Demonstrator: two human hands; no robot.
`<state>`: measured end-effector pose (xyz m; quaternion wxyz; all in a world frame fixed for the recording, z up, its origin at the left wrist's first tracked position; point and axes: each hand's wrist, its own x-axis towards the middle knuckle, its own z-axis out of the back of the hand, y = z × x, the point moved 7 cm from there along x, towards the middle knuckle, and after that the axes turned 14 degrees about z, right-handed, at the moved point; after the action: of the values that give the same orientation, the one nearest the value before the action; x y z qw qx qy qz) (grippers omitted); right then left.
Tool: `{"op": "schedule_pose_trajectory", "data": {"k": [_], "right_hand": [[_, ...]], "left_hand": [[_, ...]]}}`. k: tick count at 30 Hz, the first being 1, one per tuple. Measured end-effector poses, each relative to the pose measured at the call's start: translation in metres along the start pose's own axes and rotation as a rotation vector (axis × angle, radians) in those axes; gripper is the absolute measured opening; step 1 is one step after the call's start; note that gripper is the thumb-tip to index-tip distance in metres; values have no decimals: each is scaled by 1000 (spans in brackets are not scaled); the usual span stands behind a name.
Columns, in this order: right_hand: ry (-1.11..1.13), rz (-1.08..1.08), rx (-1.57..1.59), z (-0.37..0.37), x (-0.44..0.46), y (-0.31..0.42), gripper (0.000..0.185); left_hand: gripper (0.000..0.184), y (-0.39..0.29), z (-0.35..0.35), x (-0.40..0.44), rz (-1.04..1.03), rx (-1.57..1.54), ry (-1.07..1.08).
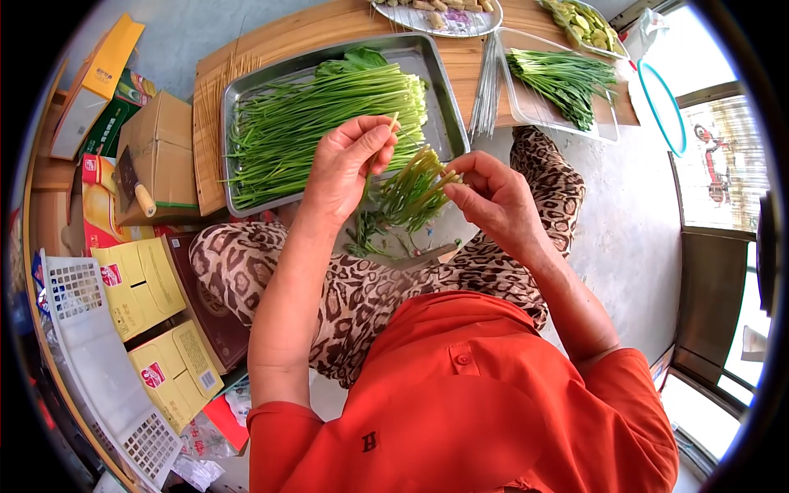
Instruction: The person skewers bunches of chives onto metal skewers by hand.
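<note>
My left hand (349, 168) is closed in a pinch, with a thin pale stem tip (394, 120) showing at its fingertips. Thumb and fingers of my right hand (497, 197) are closed on the pale stem ends of some leafy greens (411, 195). These greens stand between my two hands, above a round grey surface (460, 232) at my lap that holds loose leaf scraps. Just beyond, a metal tray (454, 135) holds long green chives (320, 123) laid side by side, with a broad leaf at the back.
A wooden table (209, 90) bears thin sticks (226, 82), metal skewers (486, 86), a clear tray (608, 131) of greens, a plate (468, 29) of pale pieces and a container of slices (583, 29). On the left stand cardboard boxes (168, 152), a wooden-handled knife (145, 200) and a white basket (86, 329).
</note>
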<state>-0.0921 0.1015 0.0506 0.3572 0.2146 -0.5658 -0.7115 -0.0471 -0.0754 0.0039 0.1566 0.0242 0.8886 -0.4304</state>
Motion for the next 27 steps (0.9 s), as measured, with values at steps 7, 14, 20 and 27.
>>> {"op": "schedule_pose_trajectory", "data": {"k": [7, 14, 20, 27], "right_hand": [[1, -10, 7, -1, 0, 0, 18], [0, -18, 19, -1, 0, -2, 18], [4, -30, 10, -1, 0, -1, 18], [23, -38, 12, -2, 0, 2, 18]], "left_hand": [[18, 1, -1, 0, 9, 22, 12], [18, 1, 0, 0, 0, 20, 20], [17, 1, 0, 0, -9, 32, 30], [16, -3, 1, -2, -30, 106, 19]]}}
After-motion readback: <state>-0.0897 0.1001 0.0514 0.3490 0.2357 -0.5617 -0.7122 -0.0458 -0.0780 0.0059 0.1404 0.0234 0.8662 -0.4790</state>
